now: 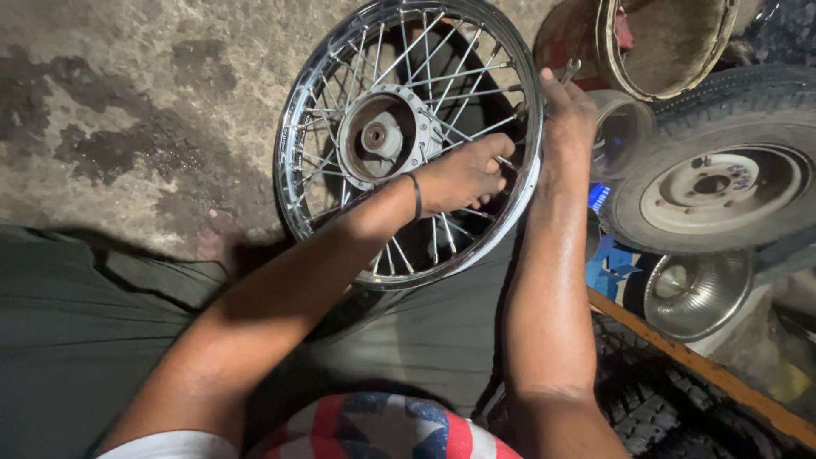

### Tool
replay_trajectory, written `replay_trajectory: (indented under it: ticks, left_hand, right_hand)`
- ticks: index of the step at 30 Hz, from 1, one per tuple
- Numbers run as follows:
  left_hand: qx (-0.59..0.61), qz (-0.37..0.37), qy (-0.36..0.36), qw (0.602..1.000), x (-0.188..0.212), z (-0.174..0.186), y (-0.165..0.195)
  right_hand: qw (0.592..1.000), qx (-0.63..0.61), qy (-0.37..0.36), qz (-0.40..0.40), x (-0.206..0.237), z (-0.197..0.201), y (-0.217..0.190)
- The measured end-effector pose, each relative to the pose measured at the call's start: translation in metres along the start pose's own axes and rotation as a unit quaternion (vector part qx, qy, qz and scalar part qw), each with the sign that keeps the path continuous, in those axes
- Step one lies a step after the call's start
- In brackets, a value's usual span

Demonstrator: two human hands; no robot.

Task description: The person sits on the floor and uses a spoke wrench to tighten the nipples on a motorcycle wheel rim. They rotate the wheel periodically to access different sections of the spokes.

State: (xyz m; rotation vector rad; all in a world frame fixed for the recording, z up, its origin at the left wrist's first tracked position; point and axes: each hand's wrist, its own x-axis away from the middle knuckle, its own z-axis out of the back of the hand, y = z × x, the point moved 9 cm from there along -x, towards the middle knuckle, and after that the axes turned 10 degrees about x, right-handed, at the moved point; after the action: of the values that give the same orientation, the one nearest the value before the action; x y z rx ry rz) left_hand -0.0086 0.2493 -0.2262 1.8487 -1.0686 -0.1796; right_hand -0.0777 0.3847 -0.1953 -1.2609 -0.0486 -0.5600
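A chrome spoked wheel rim [299,127] with a grey hub [382,136] rests against my lap over the stained concrete floor. My left hand [463,174] reaches through the spokes near the right side of the rim, fingers pinched on a spoke [476,132]. My right hand [565,115] sits on the rim's right edge, closed around a small metal spanner [571,68] whose open jaw sticks up above the fingers. A dark band circles my left wrist.
A small car wheel with tyre [722,178] lies at right, a rusty metal basin [671,42] behind it, a shiny round hubcap [697,293] below. An orange bar [680,357] and a knobbly tyre [654,416] lie near my right elbow.
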Motion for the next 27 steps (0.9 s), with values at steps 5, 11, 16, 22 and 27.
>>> replay_trajectory:
  ticks: [5, 11, 16, 22, 27]
  left_hand:
    - [-0.05, -0.168, 0.019, 0.984, 0.0, 0.004, 0.017]
    - [0.0, -0.04, 0.033, 0.999, -0.016, 0.008, -0.007]
    - [0.074, -0.011, -0.053, 0.996, -0.01, 0.001, 0.002]
    - [-0.023, -0.059, 0.048, 0.997, -0.013, 0.007, 0.004]
    - [0.018, -0.005, 0.008, 1.0, -0.02, 0.002, -0.016]
  right_hand:
    - [1.0, -0.024, -0.015, 0.012, -0.003, -0.002, 0.002]
    - [0.999, -0.049, -0.018, -0.008, -0.016, 0.001, 0.019]
    - [1.0, -0.019, -0.004, 0.0, -0.016, 0.002, 0.016]
    - [0.999, -0.038, -0.009, -0.021, -0.005, -0.005, 0.007]
    - [0.998, -0.05, 0.007, -0.023, -0.024, 0.0, 0.018]
